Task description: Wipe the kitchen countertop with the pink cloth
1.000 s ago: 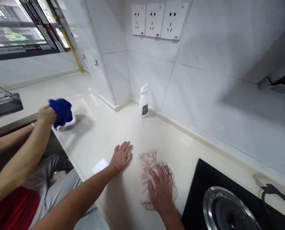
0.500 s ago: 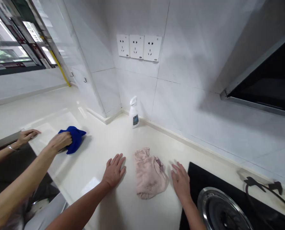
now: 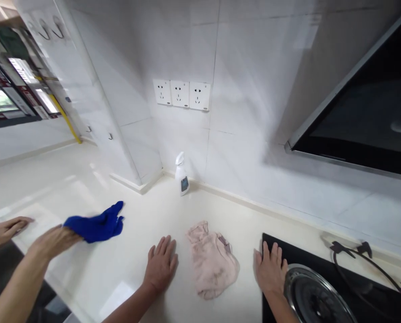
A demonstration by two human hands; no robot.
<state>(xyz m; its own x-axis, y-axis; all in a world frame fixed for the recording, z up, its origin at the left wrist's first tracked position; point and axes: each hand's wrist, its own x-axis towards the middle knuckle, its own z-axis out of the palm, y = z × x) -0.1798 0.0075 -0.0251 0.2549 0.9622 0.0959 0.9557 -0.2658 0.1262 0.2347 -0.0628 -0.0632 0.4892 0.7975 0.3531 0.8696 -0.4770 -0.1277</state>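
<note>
In the head view the stove burner (image 3: 316,298) is being cut off by the bottom edge, right of the pink cloth (image 3: 213,262), and a co-worker's hand (image 3: 54,241) is blurring against a blue cloth (image 3: 95,225) far to its left. The left hand (image 3: 160,265) and right hand (image 3: 271,269) are lying flat with fingers spread, 1 on each side of the pink cloth, neither touching it. A spray bottle (image 3: 182,180) is standing behind that cloth at the wall.

Your left hand (image 3: 160,268) lies flat on the counter (image 3: 126,273), just left of the pink cloth (image 3: 213,264). Your right hand (image 3: 271,271) rests open at the black hob's (image 3: 321,260) edge. A co-worker's hand (image 3: 54,240) holds a blue cloth (image 3: 95,225).
</note>
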